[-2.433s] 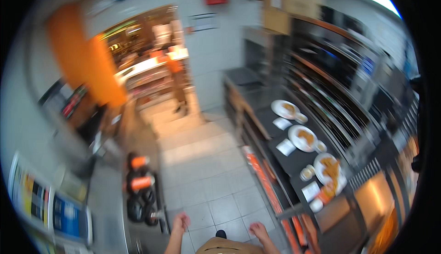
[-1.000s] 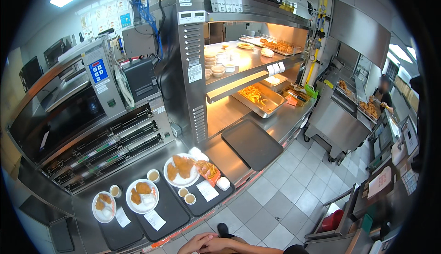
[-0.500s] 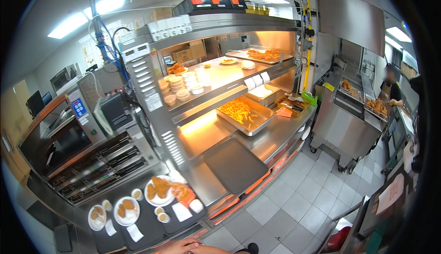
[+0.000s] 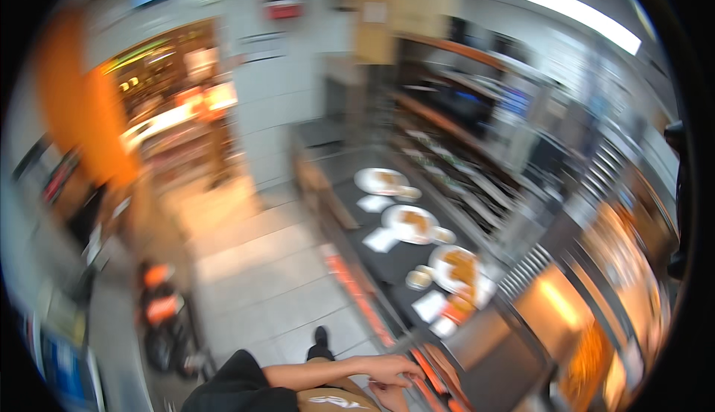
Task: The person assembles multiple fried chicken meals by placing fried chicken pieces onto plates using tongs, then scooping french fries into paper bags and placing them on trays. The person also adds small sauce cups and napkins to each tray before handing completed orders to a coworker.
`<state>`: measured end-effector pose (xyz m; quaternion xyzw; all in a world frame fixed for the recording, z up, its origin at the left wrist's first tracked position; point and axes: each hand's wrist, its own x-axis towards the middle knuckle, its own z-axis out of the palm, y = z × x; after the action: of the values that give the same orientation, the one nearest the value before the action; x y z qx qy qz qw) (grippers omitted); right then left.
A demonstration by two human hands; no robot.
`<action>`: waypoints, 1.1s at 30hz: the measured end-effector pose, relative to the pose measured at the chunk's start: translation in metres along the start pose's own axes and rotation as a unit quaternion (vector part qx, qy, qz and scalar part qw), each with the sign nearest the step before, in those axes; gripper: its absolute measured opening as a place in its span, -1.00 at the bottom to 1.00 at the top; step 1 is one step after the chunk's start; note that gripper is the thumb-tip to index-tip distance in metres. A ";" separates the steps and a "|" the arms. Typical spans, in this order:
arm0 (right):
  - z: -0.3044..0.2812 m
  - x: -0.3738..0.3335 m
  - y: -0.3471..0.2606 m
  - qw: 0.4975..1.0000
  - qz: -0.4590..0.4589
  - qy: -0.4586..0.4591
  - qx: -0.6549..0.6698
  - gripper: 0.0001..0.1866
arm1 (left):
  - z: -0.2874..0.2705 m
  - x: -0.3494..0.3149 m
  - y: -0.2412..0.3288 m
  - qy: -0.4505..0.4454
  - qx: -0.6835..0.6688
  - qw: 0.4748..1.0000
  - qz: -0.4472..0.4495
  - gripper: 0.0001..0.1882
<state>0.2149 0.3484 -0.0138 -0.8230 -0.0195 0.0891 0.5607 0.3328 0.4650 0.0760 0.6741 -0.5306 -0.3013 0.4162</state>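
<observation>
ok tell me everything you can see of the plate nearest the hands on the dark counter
The nearest plate is round and white, lying flat on the dark counter, third in a row of plates. It carries blurred orange-brown food. A small cup sits just left of it and white paper slips lie in front. No hand touches it; motion blur hides finer detail.

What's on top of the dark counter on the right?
On the dark counter sit three white plates of orange-brown food, small cups and white paper slips. Motion blur hides finer detail, and the plates cover whatever lies beneath them.
</observation>
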 end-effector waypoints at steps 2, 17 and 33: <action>0.007 0.009 0.000 0.997 -0.013 -0.068 -0.031 -0.65 | -0.008 -0.051 -0.017 0.120 -0.035 0.985 -0.115 -0.55; -0.070 -0.104 0.050 0.984 0.106 0.117 -0.088 -0.62 | -0.091 0.044 0.014 -0.017 -0.334 0.939 0.075 -0.62; -0.283 -0.358 0.119 0.802 0.302 0.503 0.116 -0.57 | 0.160 0.554 0.245 -0.387 0.195 0.827 0.358 -0.63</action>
<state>-0.0979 -0.0034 0.0210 -0.6455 0.5252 -0.1708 0.5276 0.2247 -0.1313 0.2363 0.3320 -0.9000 -0.2576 0.1154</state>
